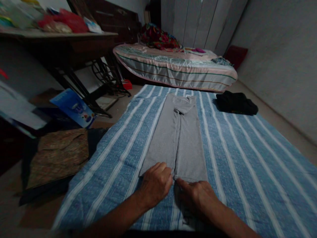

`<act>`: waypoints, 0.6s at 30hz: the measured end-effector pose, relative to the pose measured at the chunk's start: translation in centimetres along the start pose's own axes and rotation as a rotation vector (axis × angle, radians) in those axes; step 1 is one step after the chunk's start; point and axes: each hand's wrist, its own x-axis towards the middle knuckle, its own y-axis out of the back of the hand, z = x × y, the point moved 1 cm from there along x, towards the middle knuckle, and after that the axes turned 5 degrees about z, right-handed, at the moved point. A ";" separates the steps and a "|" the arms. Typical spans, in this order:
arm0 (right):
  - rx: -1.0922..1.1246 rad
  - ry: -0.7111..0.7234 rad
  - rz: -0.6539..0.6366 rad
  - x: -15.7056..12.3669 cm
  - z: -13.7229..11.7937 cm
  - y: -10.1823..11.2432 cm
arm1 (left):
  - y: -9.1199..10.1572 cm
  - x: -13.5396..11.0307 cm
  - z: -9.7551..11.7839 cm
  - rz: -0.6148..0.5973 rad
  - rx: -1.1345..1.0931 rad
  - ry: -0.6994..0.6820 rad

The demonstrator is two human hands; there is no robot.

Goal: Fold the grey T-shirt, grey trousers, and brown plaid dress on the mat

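A grey shirt (189, 142) lies lengthwise on the blue-and-white striped cloth, its collar at the far end. Both sides are folded inward and meet along a seam down the middle. My left hand (158, 183) is closed, fingers curled over the near hem just left of that seam. Just right of the seam, my right hand (198, 195) pinches the hem corner, its index finger reaching forward and its other fingers curled. The thumbs are mostly hidden.
The striped cloth (116, 155) covers the surface below. Folded black clothing (236, 103) lies at far right; folded brown checked cloth (59, 153) sits at lower left. Beyond are a bed (178, 69), a treadle table (74, 36) holding bags, and a blue box (74, 107).
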 end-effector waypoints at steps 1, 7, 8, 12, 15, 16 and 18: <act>0.002 -0.005 -0.014 -0.1 -0.1 0.1 | 0.0 0.0 -0.1 0.012 -0.016 0.002; 0.414 -0.001 -0.013 -0.3 0.6 2.3 | 0.1 -0.3 -0.3 0.088 -0.079 0.010; 0.538 -0.015 0.026 0.3 1.1 2.8 | 0.2 -0.4 -0.3 0.099 -0.086 0.008; 0.923 -0.217 0.152 5.8 4.1 4.8 | 0.4 -0.4 -0.2 0.121 -0.107 0.009; 1.028 -0.537 0.152 11.9 6.5 6.1 | 0.3 -0.5 -0.2 0.123 -0.109 0.002; 1.040 -0.590 0.150 13.9 7.2 6.6 | 0.2 -0.6 -0.2 0.118 -0.110 -0.001; 1.053 -0.672 0.158 17.3 8.4 7.4 | 0.1 -0.7 -0.2 0.111 -0.115 -0.004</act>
